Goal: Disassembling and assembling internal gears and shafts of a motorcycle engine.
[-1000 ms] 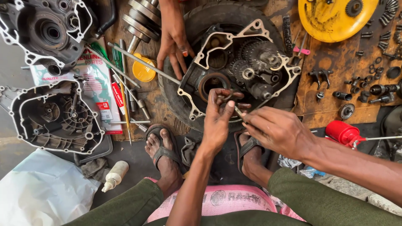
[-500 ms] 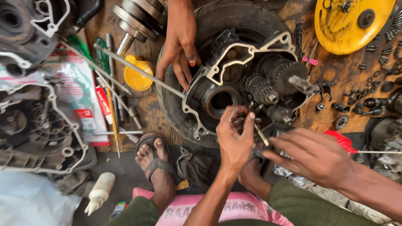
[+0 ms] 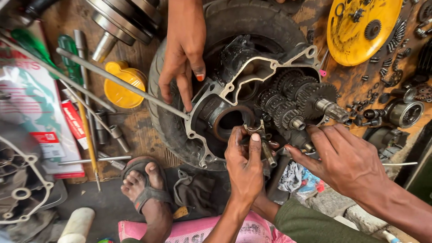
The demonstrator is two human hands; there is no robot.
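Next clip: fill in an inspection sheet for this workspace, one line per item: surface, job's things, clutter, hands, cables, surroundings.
Surface: worn wooden board, stained and scratched.
Job's things: open engine case lying inside a tyre; gear shafts seated in it; small metal part held over the case edge.
Clutter: yellow tin, long rod, green-handled screwdrivers, loose bolts, yellow disc, rags.
Hands: left hand grips the small metal part; right hand fingers touch the case by the gears; another person's hand rests on the case rim.
Cables: nothing seen.
Surroundings: sandalled foot, second engine cover at left, printed packages.
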